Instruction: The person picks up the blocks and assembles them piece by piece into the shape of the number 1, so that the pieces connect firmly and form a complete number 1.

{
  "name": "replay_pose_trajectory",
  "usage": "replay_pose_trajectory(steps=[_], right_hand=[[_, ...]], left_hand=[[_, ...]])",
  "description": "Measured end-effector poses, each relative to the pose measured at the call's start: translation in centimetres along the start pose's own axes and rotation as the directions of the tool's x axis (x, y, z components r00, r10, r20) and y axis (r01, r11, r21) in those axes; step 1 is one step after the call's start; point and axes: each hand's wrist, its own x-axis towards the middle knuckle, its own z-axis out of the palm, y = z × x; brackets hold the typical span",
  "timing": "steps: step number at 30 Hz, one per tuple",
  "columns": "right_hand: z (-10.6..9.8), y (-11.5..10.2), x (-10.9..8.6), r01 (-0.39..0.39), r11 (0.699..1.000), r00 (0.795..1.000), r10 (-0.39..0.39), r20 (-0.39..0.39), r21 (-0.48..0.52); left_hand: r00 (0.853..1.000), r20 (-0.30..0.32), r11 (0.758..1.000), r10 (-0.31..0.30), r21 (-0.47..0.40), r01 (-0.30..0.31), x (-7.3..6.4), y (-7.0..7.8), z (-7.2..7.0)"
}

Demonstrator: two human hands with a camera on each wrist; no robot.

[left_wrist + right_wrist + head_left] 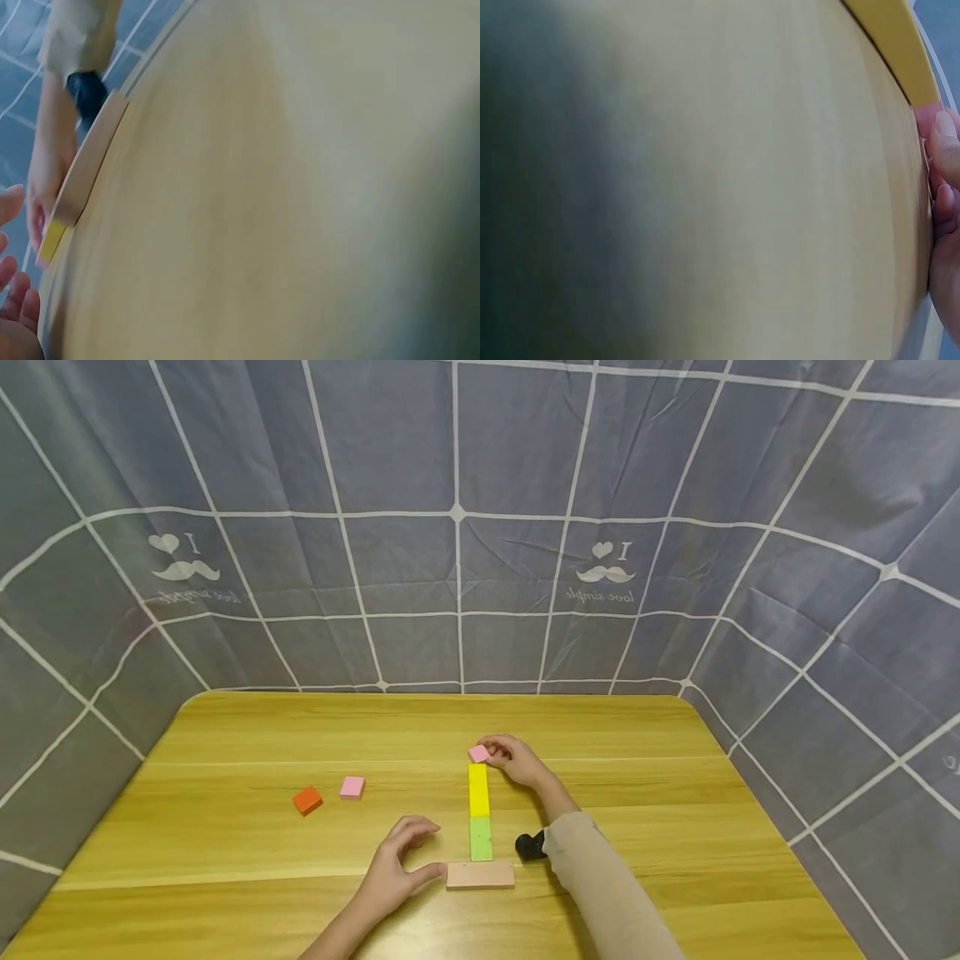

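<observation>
While our left hand (388, 870) holds nothing, its thumb and fingers apart, the head view shows our right hand (519, 762) with thumb and finger pinching a pink block (477, 753) at the far end of a yellow block (478, 790). Nearer us come a green block (481, 838) and a beige block (480, 876) lying crosswise. Our left thumb is at the beige block's left end; we cannot tell whether it touches. A second pink block (352, 788) and an orange block (307, 800) lie well apart to the left on the table (225, 877).

From the left wrist, we see the beige block edge-on with yellow beyond it, and our left fingers partly cut off by the frame.

From the right wrist, our thumb presses the pink block right beside the yellow one. We judge it light, stiff and hard to damage, but smooth enough to skid when nudged. Being low and small, it suits fingertips on two opposite side faces, leaving the face towards the yellow block free.
</observation>
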Motion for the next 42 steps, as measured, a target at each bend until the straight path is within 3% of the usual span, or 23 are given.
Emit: replay_pose_trajectory(steps=[4, 6, 12, 17, 23, 29, 42], right_hand=[[-0.3, -1.8, -0.4, 0.006, 1.0, 1.0, -0.007, 0.009, 0.018], [-0.4, -2.3, -0.5, 0.012, 1.0, 1.0, -0.012, 0.018, 0.017], [0.0, -0.4, -0.1, 0.006, 1.0, 1.0, -0.006, 0.026, -0.004], [0.1, 0.3, 0.1, 0.006, 1.0, 1.0, -0.006, 0.019, 0.008], [0.0, 0.1, 0.0, -0.007, 1.0, 1.0, 0.007, 0.016, -0.006], [0.0, 0.2, 0.0, -0.017, 1.0, 1.0, 0.017, 0.02, -0.013], [0.0, 0.1, 0.1, -0.006, 1.0, 1.0, 0.006, 0.017, 0.002]], left_hand=[[0.997, -0.073, 0.996, -0.03, 0.086, 0.036, 0.7, -0.1, -1.3], [0.995, -0.097, 0.99, -0.013, 0.141, 0.027, 1.1, -0.8, -2.2], [0.982, -0.182, 0.967, 0.047, 0.254, 0.001, 1.9, -2.0, -4.8], [0.967, -0.255, 0.957, 0.012, 0.284, 0.063, 2.0, -2.6, -6.8], [0.962, -0.272, 0.927, 0.018, 0.364, 0.085, 1.9, -3.6, -9.0], [0.954, -0.3, 0.919, 0.013, 0.38, 0.107, 1.8, -4.3, -10.7], [0.926, -0.368, 0.916, -0.082, 0.339, 0.216, 1.0, -5.1, -12.6]])
